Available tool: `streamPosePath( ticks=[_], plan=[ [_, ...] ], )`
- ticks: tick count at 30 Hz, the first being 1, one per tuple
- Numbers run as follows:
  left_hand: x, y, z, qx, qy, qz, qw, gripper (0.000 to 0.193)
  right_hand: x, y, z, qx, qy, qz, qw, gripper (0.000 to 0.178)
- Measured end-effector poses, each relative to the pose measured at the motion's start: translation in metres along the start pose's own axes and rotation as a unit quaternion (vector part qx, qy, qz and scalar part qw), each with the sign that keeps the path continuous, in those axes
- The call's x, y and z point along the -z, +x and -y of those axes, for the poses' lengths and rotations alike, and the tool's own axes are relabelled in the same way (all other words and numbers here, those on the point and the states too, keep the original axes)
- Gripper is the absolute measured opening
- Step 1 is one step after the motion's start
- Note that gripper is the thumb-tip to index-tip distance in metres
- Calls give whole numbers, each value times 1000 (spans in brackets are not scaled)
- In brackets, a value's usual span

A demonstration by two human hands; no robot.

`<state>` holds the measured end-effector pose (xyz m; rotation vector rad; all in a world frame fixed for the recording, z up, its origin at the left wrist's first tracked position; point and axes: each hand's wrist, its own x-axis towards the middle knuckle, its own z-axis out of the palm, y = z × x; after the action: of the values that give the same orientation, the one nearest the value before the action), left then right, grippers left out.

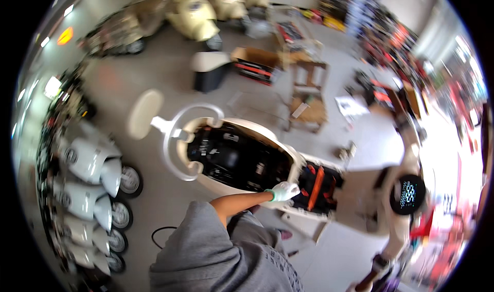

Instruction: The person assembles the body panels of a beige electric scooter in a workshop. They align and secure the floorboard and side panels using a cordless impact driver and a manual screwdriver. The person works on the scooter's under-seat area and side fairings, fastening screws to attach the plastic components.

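A cream scooter [360,186] lies across the middle of the floor with its seat off and its dark underseat compartment [234,155] open. My left hand [284,191], in a white glove, reaches out from a grey sleeve. It sits on the cream rim between that compartment and a black pack with orange straps [317,181], and its fingers curl over the edge. The scooter's round lit display [408,194] is on the handlebar at the right. My right hand is out of view.
A row of white scooters [90,176] stands along the left. More cream scooters [195,15] are parked at the back. A wooden stool [307,94], an open cardboard box [256,63] and a black bin with a cream lid [210,71] stand beyond the scooter. Shelves [396,45] line the right.
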<state>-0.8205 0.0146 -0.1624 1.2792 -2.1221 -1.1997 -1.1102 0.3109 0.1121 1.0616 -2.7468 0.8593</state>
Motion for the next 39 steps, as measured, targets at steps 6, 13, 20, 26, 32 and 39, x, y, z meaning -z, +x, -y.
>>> streamPosePath(
  ticks=[6, 13, 20, 26, 32, 39],
  plan=[
    [109, -116, 86, 199, 241, -18, 950, 38, 4, 7, 45, 83, -70, -46, 993, 27],
    [103, -141, 102, 210, 199, -10, 957, 44, -1, 15, 15, 117, -95, -42, 988, 14],
    [98, -134, 89, 229, 247, 84, 938, 47, -1, 10, 36, 109, -69, -41, 991, 20],
    [98, -142, 90, 285, 243, 84, 923, 48, -7, 6, 44, 106, -36, -4, 994, 30],
    [134, -114, 22, 176, 323, 219, 904, 41, 1, 5, 24, -2, 47, 24, 999, 41],
    [97, -114, 72, 327, 297, 97, 892, 57, -8, 19, 26, -62, 33, 16, 997, 34]
  ],
)
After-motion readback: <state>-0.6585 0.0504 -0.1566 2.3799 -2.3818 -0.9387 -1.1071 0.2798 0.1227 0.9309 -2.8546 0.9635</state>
